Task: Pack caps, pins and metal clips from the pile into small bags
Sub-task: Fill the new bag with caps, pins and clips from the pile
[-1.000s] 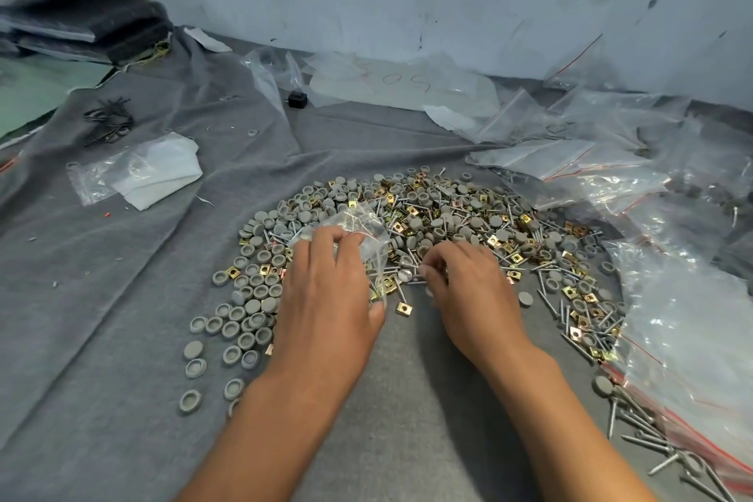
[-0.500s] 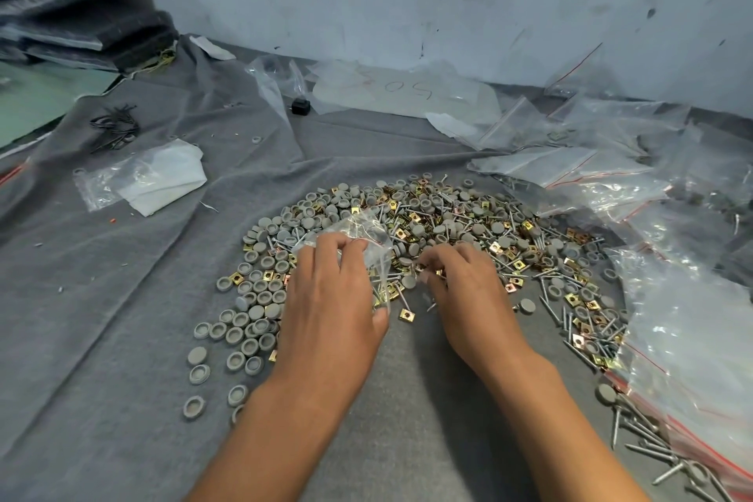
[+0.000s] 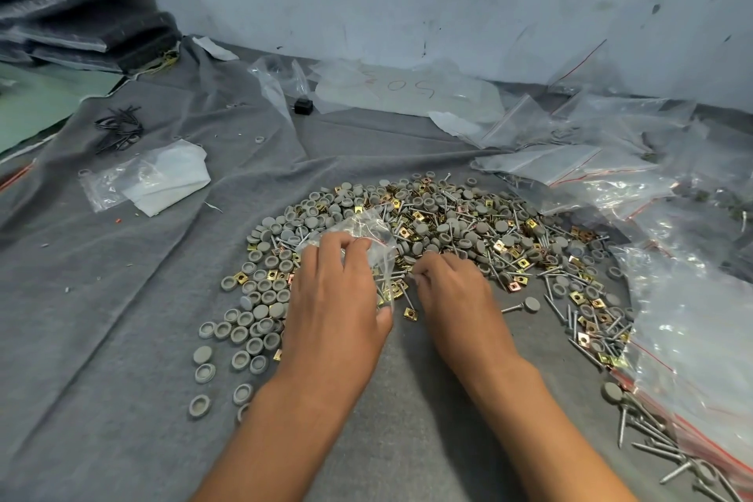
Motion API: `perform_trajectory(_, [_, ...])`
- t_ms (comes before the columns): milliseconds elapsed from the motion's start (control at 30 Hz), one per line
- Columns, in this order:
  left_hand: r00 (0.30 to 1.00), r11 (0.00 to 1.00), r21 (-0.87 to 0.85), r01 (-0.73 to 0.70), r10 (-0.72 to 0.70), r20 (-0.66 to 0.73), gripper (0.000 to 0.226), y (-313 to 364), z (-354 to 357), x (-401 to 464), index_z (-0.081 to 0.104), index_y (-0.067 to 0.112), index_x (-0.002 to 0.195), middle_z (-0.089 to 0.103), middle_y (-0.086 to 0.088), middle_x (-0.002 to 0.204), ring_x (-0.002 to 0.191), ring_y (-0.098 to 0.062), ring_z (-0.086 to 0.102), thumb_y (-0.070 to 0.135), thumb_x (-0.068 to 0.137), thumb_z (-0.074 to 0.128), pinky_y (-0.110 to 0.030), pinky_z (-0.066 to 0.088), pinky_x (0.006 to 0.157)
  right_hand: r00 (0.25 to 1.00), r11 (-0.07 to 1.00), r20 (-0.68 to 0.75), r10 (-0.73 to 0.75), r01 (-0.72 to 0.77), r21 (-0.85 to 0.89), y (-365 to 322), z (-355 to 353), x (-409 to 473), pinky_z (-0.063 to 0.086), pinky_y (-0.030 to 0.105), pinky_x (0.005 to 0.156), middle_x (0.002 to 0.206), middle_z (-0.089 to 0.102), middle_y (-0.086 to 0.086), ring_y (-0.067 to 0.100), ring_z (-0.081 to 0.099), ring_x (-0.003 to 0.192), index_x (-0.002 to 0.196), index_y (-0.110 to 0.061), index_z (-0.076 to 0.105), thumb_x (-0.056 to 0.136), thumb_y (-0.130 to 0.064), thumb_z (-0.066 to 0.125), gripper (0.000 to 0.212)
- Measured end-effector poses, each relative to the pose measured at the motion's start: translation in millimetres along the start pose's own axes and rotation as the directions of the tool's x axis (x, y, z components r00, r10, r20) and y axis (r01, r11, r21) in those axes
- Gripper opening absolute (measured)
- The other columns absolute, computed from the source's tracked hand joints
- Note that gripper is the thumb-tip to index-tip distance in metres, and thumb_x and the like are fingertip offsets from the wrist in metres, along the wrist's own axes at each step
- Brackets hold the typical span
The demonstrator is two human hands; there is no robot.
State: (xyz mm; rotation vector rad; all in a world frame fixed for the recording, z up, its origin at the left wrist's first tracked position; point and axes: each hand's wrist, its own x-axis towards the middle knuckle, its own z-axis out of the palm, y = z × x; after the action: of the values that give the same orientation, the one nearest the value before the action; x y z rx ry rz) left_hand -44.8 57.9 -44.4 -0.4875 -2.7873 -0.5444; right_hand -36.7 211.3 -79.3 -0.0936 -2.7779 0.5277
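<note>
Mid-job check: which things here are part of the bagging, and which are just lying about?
In the job:
left hand holding small bag
right hand at the pile
spare bags

Lying about:
black wire bundle
small black block
white folded sheet
dark folded stack

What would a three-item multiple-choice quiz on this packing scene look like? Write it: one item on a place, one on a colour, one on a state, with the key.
1. Where is the small black box?
A. behind the pile, near crumpled plastic
B. inside the held bag
C. under the right hand

2. What colour are the round caps?
A. red
B. grey
C. white

3. What is the left hand doing?
A. lying flat on bare cloth
B. gripping a small clear bag
C. holding scissors

Key: 1 A, it sits far back on the grey cloth; 2 B, they nearly match the cloth; 3 B, plastic bunches at its fingertips.
</note>
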Motion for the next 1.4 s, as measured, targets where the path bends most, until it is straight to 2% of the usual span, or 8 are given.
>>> perform_trajectory(133, [1.000,1.000,-0.005,0.003,-0.003,0.001,0.077,-1.2,0.6,0.3,0.044,0.020,0.143,0.041,0.003,0.134,0.121,-0.017,0.040,0.038,0.078,0.080,-0.031,0.038,0.107,0.995,0.989,-0.100,0.016,-0.001,0.146,1.4,-4.8,2.8,0.045,0.036,0.081,0.099,0.061,0.002,0.022,0.055,0.093,0.104,-0.013,0.061,0.102,-0.017,0.054,0.009])
perform_trajectory(267, [1.000,1.000,-0.004,0.005,-0.005,0.007,0.081,-2.1,0.9,1.4,0.044,0.019,0.144,0.040,0.002,0.135,0.123,-0.019,0.040,0.039,0.076,0.083,-0.033,0.037,0.107,0.930,0.916,-0.304,-0.208,0.294,0.271,-19.3,-18.8,1.6,0.043,0.018,0.084,0.100,0.061,-0.001,0.013,0.056,0.091,0.104,-0.011,0.064,0.099,-0.010,0.060,0.007])
perform_trajectory(400, [1.000,1.000,-0.009,0.013,-0.013,0.015,0.081,-1.9,1.1,1.6,0.043,0.019,0.145,0.039,0.003,0.135,0.124,-0.018,0.039,0.034,0.076,0.084,-0.032,0.037,0.108,0.934,0.890,-0.205,-0.292,0.344,0.299,-26.2,-18.7,-4.3,0.053,0.034,0.081,0.102,0.063,0.001,0.017,0.061,0.091,0.108,-0.008,0.068,0.093,-0.010,0.070,0.016])
perform_trajectory(567, [1.000,0.999,-0.032,0.021,-0.021,0.005,0.074,-1.4,0.4,0.1,0.048,0.019,0.140,0.042,0.002,0.134,0.123,-0.019,0.040,0.021,0.075,0.083,-0.032,0.040,0.105,0.918,0.894,-0.252,-0.306,0.368,0.255,-36.2,-14.0,-6.4,0.051,0.034,0.077,0.095,0.067,-0.005,0.016,0.060,0.087,0.098,-0.014,0.067,0.082,-0.012,0.073,0.017])
perform_trajectory(700, [1.000,1.000,-0.015,0.022,-0.022,-0.001,0.075,-3.1,0.5,0.3,0.048,0.018,0.140,0.042,0.002,0.133,0.121,-0.018,0.040,0.032,0.075,0.083,-0.033,0.040,0.105,0.964,0.909,-0.251,-0.088,0.180,0.375,-20.4,-11.1,2.1,0.047,0.022,0.080,0.094,0.066,-0.010,0.007,0.058,0.088,0.096,-0.020,0.070,0.091,-0.024,0.071,0.007])
perform_trajectory(833, [1.000,0.999,-0.023,0.024,-0.024,-0.016,0.076,-3.4,-1.5,0.6,0.047,0.020,0.141,0.041,0.003,0.130,0.118,-0.017,0.040,0.039,0.076,0.081,-0.032,0.040,0.104,0.986,0.957,0.107,0.126,-0.149,0.248,4.2,-7.4,5.9,0.053,0.031,0.079,0.094,0.065,-0.014,0.005,0.060,0.088,0.101,-0.027,0.063,0.092,-0.026,0.072,0.013])
perform_trajectory(1200, [0.999,0.999,-0.019,0.032,-0.033,-0.020,0.076,-2.1,-0.8,0.6,0.048,0.018,0.141,0.043,0.001,0.132,0.120,-0.018,0.041,0.038,0.076,0.082,-0.034,0.040,0.105,0.989,0.989,0.021,0.147,-0.147,-0.023,-5.7,-11.0,-5.3,0.045,0.035,0.074,0.104,0.058,-0.007,0.018,0.052,0.100,0.110,-0.031,0.058,0.098,-0.032,0.056,0.013])
perform_trajectory(1400, [0.999,0.999,-0.016,0.033,-0.033,-0.023,0.075,-3.3,-0.4,0.3,0.048,0.019,0.140,0.043,0.002,0.131,0.119,-0.017,0.041,0.037,0.076,0.082,-0.032,0.041,0.104,0.985,0.990,0.107,0.132,-0.126,-0.065,-11.2,-4.5,-1.7,0.040,0.031,0.085,0.110,0.053,-0.009,0.015,0.043,0.108,0.114,-0.037,0.062,0.096,-0.047,0.059,0.020])
